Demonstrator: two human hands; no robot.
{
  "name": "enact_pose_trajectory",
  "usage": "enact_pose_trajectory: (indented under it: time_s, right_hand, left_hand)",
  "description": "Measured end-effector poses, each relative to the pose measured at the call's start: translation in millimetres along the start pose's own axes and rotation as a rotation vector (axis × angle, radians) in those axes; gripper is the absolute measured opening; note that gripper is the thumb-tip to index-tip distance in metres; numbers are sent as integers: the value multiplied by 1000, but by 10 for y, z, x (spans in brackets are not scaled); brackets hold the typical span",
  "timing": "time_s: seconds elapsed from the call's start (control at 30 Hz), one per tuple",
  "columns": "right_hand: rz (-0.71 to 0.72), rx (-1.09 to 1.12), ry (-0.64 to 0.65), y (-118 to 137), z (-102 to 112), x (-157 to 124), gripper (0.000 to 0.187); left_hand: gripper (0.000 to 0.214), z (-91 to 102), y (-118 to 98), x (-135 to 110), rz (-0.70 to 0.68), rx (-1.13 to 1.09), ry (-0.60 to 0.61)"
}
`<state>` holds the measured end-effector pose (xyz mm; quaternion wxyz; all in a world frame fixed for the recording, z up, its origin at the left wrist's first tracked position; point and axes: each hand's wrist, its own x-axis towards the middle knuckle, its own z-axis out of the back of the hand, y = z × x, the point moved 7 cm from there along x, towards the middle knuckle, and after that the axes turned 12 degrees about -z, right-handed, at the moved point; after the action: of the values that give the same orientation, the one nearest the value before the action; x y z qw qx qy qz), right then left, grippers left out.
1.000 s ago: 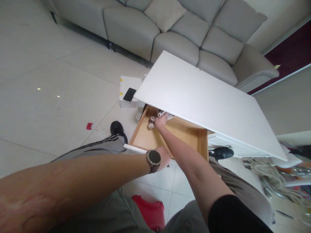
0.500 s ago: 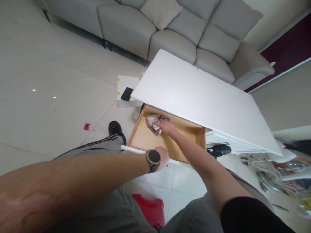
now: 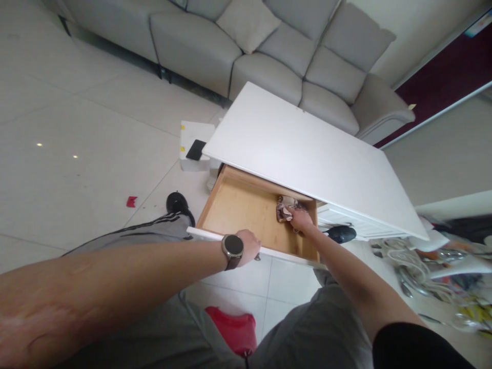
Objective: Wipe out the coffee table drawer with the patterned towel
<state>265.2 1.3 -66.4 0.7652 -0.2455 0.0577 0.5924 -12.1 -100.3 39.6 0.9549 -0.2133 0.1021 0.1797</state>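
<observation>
A pulled-out wooden drawer (image 3: 238, 205) with a white front juts from the white table (image 3: 303, 148). Inside it, toward its right end, my right hand (image 3: 301, 220) is closed on a brown-and-white patterned cloth (image 3: 284, 209), which lies crumpled against the drawer bottom. My left hand (image 3: 249, 248), with a watch on the wrist, is wrapped over the top edge of the drawer front near a small dark handle (image 3: 257, 257). The fingertips of the left hand are hidden behind the front.
Behind the table stands a grey sofa (image 3: 269, 72). A white box (image 3: 194, 130) with a black flat object (image 3: 196, 150) on it is left of the table. Beneath me is a red stool (image 3: 234, 330). Cables and clutter (image 3: 403, 261) lie at right on the floor.
My right hand has moved the cloth from the drawer's left back part to its right end. My left hand stays on the drawer front. The view has shifted slightly.
</observation>
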Motion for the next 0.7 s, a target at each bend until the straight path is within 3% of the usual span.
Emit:
enact_pose_trajectory:
  time_s: [0.27, 0.47, 0.7]
  right_hand:
    - [174, 65, -147, 603, 71, -304, 83]
    - [37, 73, -74, 800, -54, -165, 82]
    - [76, 191, -44, 1588, 344, -36, 75]
  left_hand:
    - [26, 25, -44, -27, -39, 28, -13]
    - [23, -20, -37, -32, -26, 21, -50]
    - [27, -69, -32, 12, -29, -20, 5]
